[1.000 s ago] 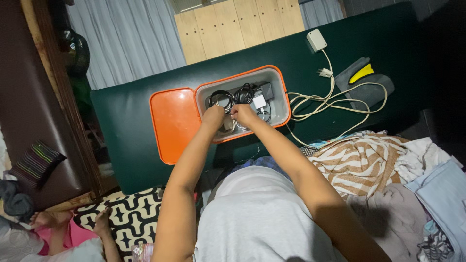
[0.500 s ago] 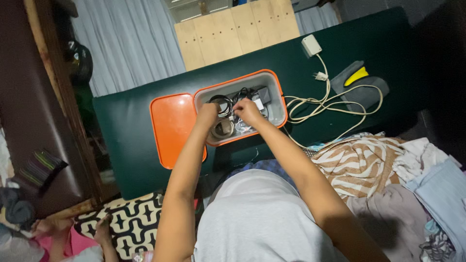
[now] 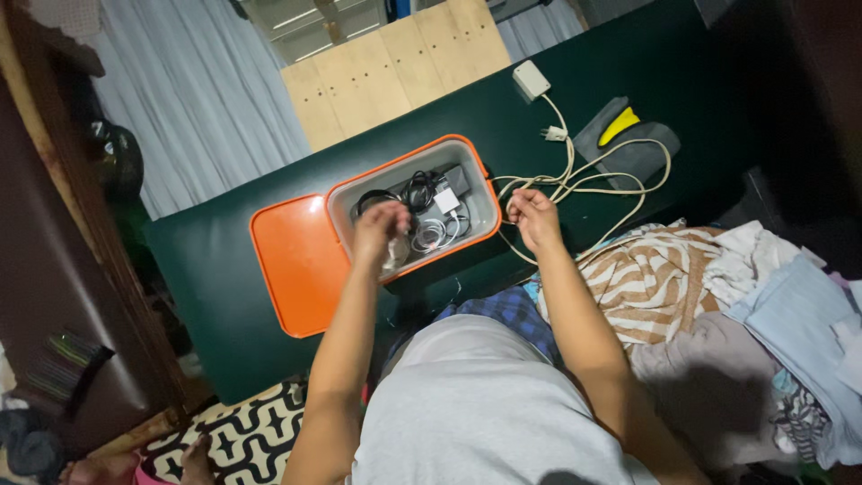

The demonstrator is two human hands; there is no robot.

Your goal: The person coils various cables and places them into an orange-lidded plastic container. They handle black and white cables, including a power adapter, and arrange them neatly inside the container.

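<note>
An orange-rimmed grey box (image 3: 483, 184) stands on a dark green padded surface (image 3: 215, 260), with black and white cables and a small white adapter (image 3: 446, 199) inside. Its orange lid (image 3: 296, 260) lies flat at its left. My left hand (image 3: 381, 231) hovers over the box's near edge, fingers curled on something small and pale that I cannot make out. To the right of the box, my right hand (image 3: 534, 216) is closed on a loop of the cream cable (image 3: 611, 184), which runs to a white charger block (image 3: 532, 80).
A grey pouch with a yellow piece (image 3: 624, 135) lies at the far right of the green surface. Heaped clothes, striped and blue (image 3: 718, 296), fill the right. White curtains (image 3: 206, 99) and a wooden panel (image 3: 404, 67) stand behind. A patterned mat (image 3: 242, 440) lies below left.
My right hand has left the box and moved right onto the cream cable. My left hand has drawn back toward the box's near edge. The view has shifted.
</note>
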